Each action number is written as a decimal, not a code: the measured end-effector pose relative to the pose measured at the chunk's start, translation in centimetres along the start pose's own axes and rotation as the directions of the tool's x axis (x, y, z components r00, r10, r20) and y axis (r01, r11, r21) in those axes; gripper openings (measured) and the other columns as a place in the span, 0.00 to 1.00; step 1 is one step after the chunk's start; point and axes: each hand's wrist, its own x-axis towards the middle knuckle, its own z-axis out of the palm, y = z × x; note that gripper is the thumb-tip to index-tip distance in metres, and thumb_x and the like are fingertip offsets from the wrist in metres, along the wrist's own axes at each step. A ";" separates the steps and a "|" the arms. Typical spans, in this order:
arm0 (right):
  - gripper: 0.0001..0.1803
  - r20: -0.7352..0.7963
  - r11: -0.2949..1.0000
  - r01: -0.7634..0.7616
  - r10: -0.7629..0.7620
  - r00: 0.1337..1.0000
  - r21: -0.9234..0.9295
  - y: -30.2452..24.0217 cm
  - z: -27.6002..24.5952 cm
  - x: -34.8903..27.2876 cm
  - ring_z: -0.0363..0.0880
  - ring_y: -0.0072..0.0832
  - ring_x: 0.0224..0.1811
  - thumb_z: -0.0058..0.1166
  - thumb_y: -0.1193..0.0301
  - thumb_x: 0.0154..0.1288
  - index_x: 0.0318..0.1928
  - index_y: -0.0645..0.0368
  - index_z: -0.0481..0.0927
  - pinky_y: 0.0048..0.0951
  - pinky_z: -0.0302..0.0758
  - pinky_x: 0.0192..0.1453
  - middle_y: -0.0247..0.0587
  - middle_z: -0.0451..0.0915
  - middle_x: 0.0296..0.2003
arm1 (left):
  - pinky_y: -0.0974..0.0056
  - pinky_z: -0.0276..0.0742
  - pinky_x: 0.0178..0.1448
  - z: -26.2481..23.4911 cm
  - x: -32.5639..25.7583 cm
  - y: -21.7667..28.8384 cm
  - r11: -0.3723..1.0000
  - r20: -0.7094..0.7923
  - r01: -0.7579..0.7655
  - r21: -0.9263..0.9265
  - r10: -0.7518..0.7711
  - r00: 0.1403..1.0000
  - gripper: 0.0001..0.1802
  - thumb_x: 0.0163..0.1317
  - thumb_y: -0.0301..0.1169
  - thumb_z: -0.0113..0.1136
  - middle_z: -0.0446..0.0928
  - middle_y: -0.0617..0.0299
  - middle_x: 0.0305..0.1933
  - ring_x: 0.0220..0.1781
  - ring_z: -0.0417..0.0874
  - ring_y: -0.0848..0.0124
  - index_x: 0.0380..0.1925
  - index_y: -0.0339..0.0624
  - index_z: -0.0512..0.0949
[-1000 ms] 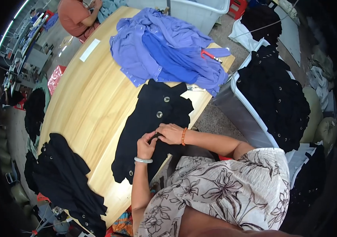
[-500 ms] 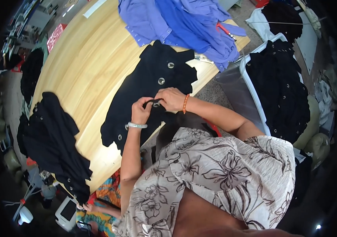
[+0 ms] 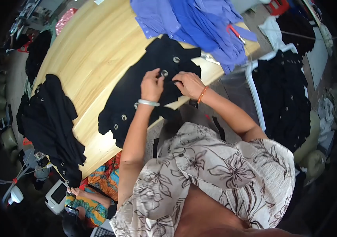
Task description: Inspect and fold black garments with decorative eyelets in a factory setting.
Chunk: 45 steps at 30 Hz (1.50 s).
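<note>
A black garment with several large round light buttons along its near edge lies spread on the wooden table before me. My left hand, with a pale bangle at the wrist, rests on the cloth beside one button. Its thumb and fingers are apart, with nothing seen between them. Just to the right, my right hand, wearing an orange beaded bracelet, pinches the garment's edge between thumb and fingers. Part of that edge is hidden under the hand.
Blue-violet garments lie at the table's far end, with a red-handled tool on them. A plastic bin of black garments stands at right. At left, another person's hands touch a black garment on the table.
My hands have moved apart; the left has let go of the edge strip both were gripping. The right has shifted right along the edge. The whole view has turned slightly.
</note>
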 end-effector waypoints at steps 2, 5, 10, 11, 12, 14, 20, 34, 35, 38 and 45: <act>0.07 -0.065 0.995 0.072 -0.067 0.996 0.070 0.1 0.5 0.9 0.79 0.51 0.39 0.57 0.70 0.57 0.36 0.58 0.81 0.48 0.76 0.44 0.50 0.79 0.34 | 0.53 0.76 0.43 1.1 1.2 -0.7 0.979 -0.008 -0.115 0.171 0.118 0.993 0.06 0.54 0.24 0.58 0.78 0.48 0.32 0.38 0.79 0.51 0.32 0.38 0.79; 0.07 -0.007 0.998 0.047 -0.047 0.999 -0.035 1.3 0.7 0.3 0.79 0.52 0.37 0.57 0.69 0.59 0.38 0.55 0.80 0.50 0.77 0.41 0.49 0.77 0.35 | 0.53 0.79 0.42 3.0 1.0 -1.5 0.978 0.064 0.026 0.208 -0.040 0.997 0.04 0.51 0.24 0.58 0.79 0.50 0.31 0.35 0.81 0.51 0.28 0.41 0.81; 0.07 -0.010 0.998 0.063 -0.063 0.998 -0.016 1.5 1.2 -1.1 0.79 0.52 0.34 0.56 0.71 0.57 0.37 0.57 0.79 0.50 0.76 0.39 0.47 0.75 0.36 | 0.53 0.78 0.40 2.7 0.2 -0.3 0.974 0.202 0.069 0.215 -0.113 0.973 0.06 0.49 0.28 0.65 0.79 0.50 0.30 0.35 0.81 0.51 0.27 0.41 0.78; 0.06 0.003 0.999 0.042 -0.042 0.999 -0.017 1.2 1.0 -1.0 0.79 0.52 0.35 0.56 0.73 0.56 0.36 0.57 0.78 0.50 0.76 0.40 0.48 0.75 0.37 | 0.56 0.79 0.37 2.8 0.3 -0.1 0.981 0.179 0.067 0.184 -0.101 0.979 0.05 0.48 0.26 0.65 0.80 0.52 0.27 0.31 0.82 0.52 0.25 0.41 0.78; 0.06 0.008 0.999 0.045 -0.045 0.999 -0.020 1.1 0.9 -0.8 0.79 0.52 0.35 0.56 0.73 0.56 0.36 0.58 0.78 0.49 0.76 0.40 0.48 0.76 0.36 | 0.61 0.79 0.35 2.8 0.3 0.0 0.986 0.221 0.136 0.092 -0.153 0.963 0.04 0.50 0.25 0.65 0.81 0.53 0.26 0.28 0.84 0.59 0.25 0.39 0.79; 0.07 -0.018 0.997 0.070 -0.070 0.997 -0.016 0.5 0.8 -0.3 0.79 0.52 0.35 0.58 0.76 0.53 0.35 0.59 0.79 0.47 0.76 0.39 0.50 0.78 0.34 | 0.67 0.78 0.35 3.0 -0.1 -1.2 0.952 0.257 0.262 -0.159 -0.216 0.942 0.04 0.52 0.23 0.66 0.82 0.58 0.25 0.27 0.82 0.71 0.27 0.37 0.80; 0.21 -0.043 0.997 0.059 -0.058 0.997 0.040 0.8 0.8 0.2 0.80 0.51 0.39 0.61 0.77 0.53 0.49 0.60 0.74 0.45 0.77 0.42 0.52 0.80 0.36 | 0.73 0.75 0.33 2.9 0.3 -2.2 0.692 0.405 0.551 -0.467 -0.386 0.829 0.04 0.54 0.18 0.66 0.82 0.63 0.28 0.28 0.79 0.79 0.28 0.35 0.80; 0.16 0.242 0.973 0.204 -0.225 0.944 0.110 2.8 -0.1 0.9 0.79 0.51 0.39 0.54 0.75 0.57 0.46 0.69 0.80 0.42 0.77 0.44 0.57 0.78 0.35 | 0.55 0.76 0.45 1.6 -2.8 0.1 0.984 0.215 0.110 -0.138 -0.078 0.973 0.10 0.51 0.25 0.60 0.80 0.45 0.35 0.39 0.81 0.48 0.34 0.35 0.83; 0.16 0.242 0.973 0.202 -0.223 0.944 0.110 3.2 0.2 0.9 0.79 0.51 0.39 0.54 0.75 0.57 0.46 0.69 0.80 0.42 0.77 0.44 0.57 0.78 0.35 | 0.56 0.77 0.45 1.6 -2.7 0.1 0.983 0.228 0.127 -0.136 -0.093 0.969 0.10 0.51 0.25 0.60 0.80 0.46 0.35 0.38 0.81 0.48 0.34 0.35 0.83; 0.16 0.244 0.973 0.104 -0.154 0.957 0.207 4.1 1.0 0.8 0.81 0.47 0.34 0.52 0.80 0.55 0.45 0.68 0.81 0.40 0.77 0.42 0.55 0.78 0.33 | 0.56 0.77 0.45 1.6 -2.6 0.2 0.976 0.244 0.163 -0.144 -0.125 0.962 0.10 0.52 0.25 0.59 0.80 0.46 0.35 0.38 0.82 0.50 0.34 0.35 0.83; 0.12 0.160 0.969 0.129 -0.165 0.973 0.212 3.6 0.6 0.4 0.81 0.44 0.31 0.52 0.82 0.54 0.39 0.66 0.83 0.39 0.77 0.40 0.51 0.78 0.30 | 0.57 0.77 0.43 1.2 -2.7 0.3 0.976 0.278 0.170 -0.136 -0.127 0.952 0.09 0.52 0.25 0.59 0.81 0.48 0.34 0.37 0.82 0.50 0.34 0.36 0.82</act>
